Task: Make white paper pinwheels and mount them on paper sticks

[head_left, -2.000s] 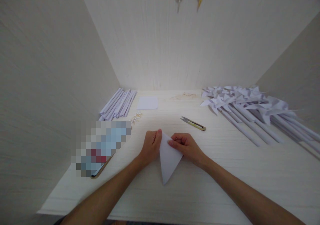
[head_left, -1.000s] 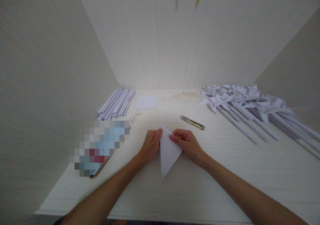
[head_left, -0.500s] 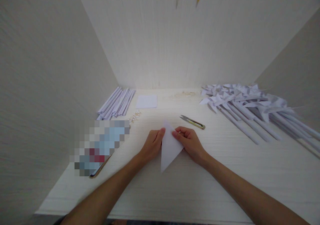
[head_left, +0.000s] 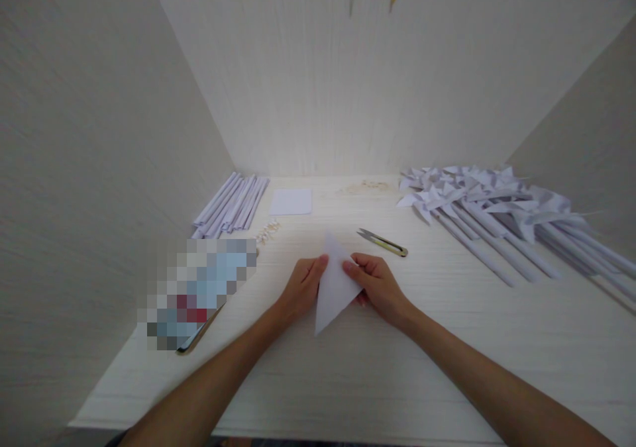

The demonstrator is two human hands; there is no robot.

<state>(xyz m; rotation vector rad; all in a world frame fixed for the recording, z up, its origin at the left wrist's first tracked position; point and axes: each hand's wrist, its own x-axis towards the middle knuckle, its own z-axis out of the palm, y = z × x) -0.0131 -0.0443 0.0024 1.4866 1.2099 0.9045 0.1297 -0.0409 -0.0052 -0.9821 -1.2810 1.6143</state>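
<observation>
Folded paper triangle: light, thin, easily creased; pinched at its upper edges by left hand and right hand, best held there.

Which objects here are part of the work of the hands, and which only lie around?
In use:
left hand
right hand
folded paper triangle, held by both

Lying about:
thread snips
paper square
rolled paper sticks
paper pinwheels
</observation>
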